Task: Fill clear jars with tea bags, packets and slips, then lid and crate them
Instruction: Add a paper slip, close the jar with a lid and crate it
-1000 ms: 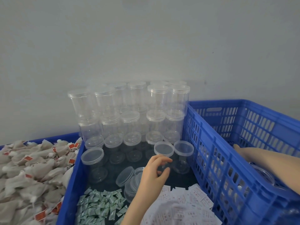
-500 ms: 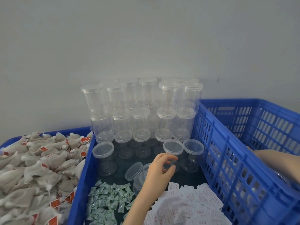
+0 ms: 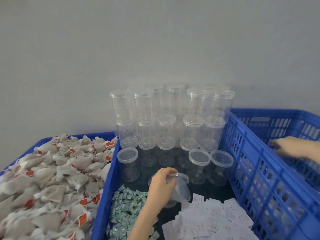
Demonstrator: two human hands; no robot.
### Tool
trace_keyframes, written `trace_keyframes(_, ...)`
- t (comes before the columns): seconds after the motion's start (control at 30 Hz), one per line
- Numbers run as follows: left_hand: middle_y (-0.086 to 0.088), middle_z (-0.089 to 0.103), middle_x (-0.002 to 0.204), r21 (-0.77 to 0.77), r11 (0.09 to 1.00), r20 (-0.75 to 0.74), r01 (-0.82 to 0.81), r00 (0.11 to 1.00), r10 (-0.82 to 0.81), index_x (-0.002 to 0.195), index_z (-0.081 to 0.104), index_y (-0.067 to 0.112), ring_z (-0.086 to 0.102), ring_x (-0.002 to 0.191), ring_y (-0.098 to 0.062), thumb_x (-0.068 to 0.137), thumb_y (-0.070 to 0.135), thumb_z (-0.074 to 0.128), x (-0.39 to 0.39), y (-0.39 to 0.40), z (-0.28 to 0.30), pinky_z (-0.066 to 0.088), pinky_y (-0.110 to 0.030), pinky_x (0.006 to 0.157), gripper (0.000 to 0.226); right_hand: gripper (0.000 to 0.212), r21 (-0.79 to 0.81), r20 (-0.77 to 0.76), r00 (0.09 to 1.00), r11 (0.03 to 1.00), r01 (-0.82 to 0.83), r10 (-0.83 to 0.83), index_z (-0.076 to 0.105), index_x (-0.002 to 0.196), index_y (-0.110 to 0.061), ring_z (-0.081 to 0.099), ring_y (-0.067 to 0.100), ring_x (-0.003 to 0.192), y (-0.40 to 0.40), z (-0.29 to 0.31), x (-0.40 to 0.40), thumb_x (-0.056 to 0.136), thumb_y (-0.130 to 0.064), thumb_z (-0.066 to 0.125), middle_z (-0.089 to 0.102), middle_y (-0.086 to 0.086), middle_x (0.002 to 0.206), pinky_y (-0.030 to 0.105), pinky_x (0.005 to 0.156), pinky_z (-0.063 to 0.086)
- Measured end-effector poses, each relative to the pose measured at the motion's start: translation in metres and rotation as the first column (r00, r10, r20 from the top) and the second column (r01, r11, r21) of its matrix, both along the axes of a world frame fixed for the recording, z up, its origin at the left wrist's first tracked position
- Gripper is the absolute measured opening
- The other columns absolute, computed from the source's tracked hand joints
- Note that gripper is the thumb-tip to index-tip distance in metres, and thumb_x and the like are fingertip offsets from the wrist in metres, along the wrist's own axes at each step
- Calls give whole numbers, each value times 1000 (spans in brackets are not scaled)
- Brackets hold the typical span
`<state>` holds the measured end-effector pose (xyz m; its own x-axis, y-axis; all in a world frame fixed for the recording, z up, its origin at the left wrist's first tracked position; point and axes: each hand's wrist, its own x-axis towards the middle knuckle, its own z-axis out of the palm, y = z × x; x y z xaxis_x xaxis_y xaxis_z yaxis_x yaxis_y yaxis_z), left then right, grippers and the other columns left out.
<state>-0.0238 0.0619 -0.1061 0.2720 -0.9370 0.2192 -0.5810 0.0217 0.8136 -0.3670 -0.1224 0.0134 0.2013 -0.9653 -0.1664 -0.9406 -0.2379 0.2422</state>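
Observation:
My left hand grips the rim of a clear lidded jar that leans on its side in the middle blue tray. Behind it, stacked clear lidded jars rise against the wall, with three more single jars standing in front. Green packets lie at the tray's near left and white printed slips at its near right. Tea bags with red tags fill the left tray. My right hand is blurred inside the blue crate on the right; its fingers are unclear.
A plain grey wall closes off the back. The crate's tall slotted wall stands between the middle tray and my right hand. Filled jars show dimly through that wall.
My left hand has dropped from the standing jars and taken hold of the tilted jar. My right hand has pulled back and up inside the crate. The camera has shifted left.

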Motion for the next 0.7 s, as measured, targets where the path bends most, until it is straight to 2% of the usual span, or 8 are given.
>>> trace_keyframes(0.03, 14, 59, 111, 14, 997, 30, -76, 997, 75, 109, 62, 30, 54, 104, -5, 90, 17, 57, 7, -1, 1, 45, -21, 89, 24, 52, -74, -53, 999, 997, -3, -1, 38, 149, -12, 47, 24, 135, 7, 15, 2, 103, -37, 45, 49, 8, 147, 30, 108, 38)
trace_keyframes(0.1, 11, 56, 120, 29, 971, 132, -236, 964, 230, 118, 58, 29, 54, 108, -9, 90, 22, 57, 23, -5, 6, 47, -28, 90, 28, 61, -151, 20, 999, 988, -33, 36, 30, 154, -16, 44, 23, 137, 14, 40, 9, 102, -44, 45, 47, 3, 150, 33, 110, 37)
trace_keyframes(0.2, 4, 53, 129, 16, 904, 380, -428, 839, 390, 129, 52, 24, 51, 116, -16, 92, 23, 54, 44, -13, 10, 47, -33, 93, 36, 57, -273, 237, 953, 954, -123, 190, 40, 148, -24, 57, 18, 122, 51, 65, 37, 96, -45, 51, 59, -6, 135, 40, 102, 46)
trace_keyframes(0.33, -7, 45, 138, 57, 797, 555, -602, 682, 476, 137, 40, 15, 46, 124, -24, 93, 20, 53, 63, -25, 5, 43, -35, 96, 46, 43, -187, 582, 666, 875, -447, 466, 44, 128, -55, 57, -18, 101, 134, 66, 104, 85, -55, 47, 58, -40, 108, 14, 85, 44)
trace_keyframes(0.43, -14, 30, 150, 93, 765, 645, -638, 624, 442, 145, 27, 13, 30, 138, -29, 94, 21, 53, 78, -34, 1, 35, -39, 107, 58, 37, -105, 604, 602, 802, -588, 521, 47, 132, -52, 54, -19, 104, 160, 40, 151, 96, -44, 52, 59, -36, 108, 12, 89, 43)
trace_keyframes(0.53, -17, 18, 155, 150, 746, 715, -649, 592, 372, 150, 17, 13, 15, 145, -32, 97, 26, 47, 98, -42, -2, 21, -44, 115, 62, 41, -62, 601, 596, 775, -629, 532, 49, 140, -38, 58, -7, 105, 160, 4, 192, 99, -37, 54, 61, -24, 117, 23, 97, 47)
trace_keyframes(0.63, -17, 19, 155, 190, 750, 773, -633, 567, 283, 149, 18, 13, 13, 145, -32, 98, 37, 45, 110, -47, -7, 13, -47, 117, 62, 40, -11, 644, 582, 766, -642, 496, 52, 139, -33, 60, 2, 107, 153, -33, 221, 99, -33, 53, 64, -16, 120, 30, 99, 48)
trace_keyframes(0.7, -17, 28, 152, 146, 762, 784, -631, 543, 300, 146, 25, 12, 21, 143, -32, 97, 41, 47, 113, -47, -10, 17, -47, 117, 61, 38, 22, 663, 582, 766, -643, 470, 54, 137, -33, 61, 3, 106, 153, -54, 231, 98, -32, 53, 65, -13, 120, 30, 98, 48)
